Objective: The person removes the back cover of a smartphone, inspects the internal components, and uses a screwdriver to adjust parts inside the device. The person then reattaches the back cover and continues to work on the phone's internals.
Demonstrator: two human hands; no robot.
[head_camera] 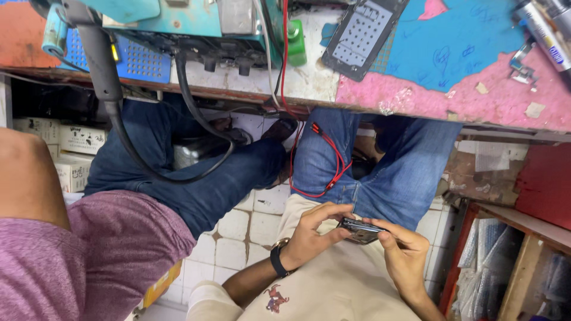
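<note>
Both hands hold a small dark phone low over the lap, in front of the cream shirt. The left hand curls around the phone's left end, fingers closed over the top edge, thumb underneath; a black watch sits on that wrist. The right hand grips the right end, thumb pressed on the upper face, other fingers wrapped behind. Both grips are closed tight on the phone, with no gap showing.

Progress, as a judgement: the phone looks whole and is off the bench, still being handled; no part is visibly removed or laid aside, so the work seems at an early or checking stage. The screen side is too dark to read.

Containers: a wooden rack at lower right holds clear plastic packets, contents unclear. White cardboard boxes are stacked under the bench at left, closed. A green bottle stands on the bench, capped.

Another person in a purple shirt and jeans sits at left. Red wires hang from the bench edge over the knee. A black cable loops down from the teal machine.
</note>
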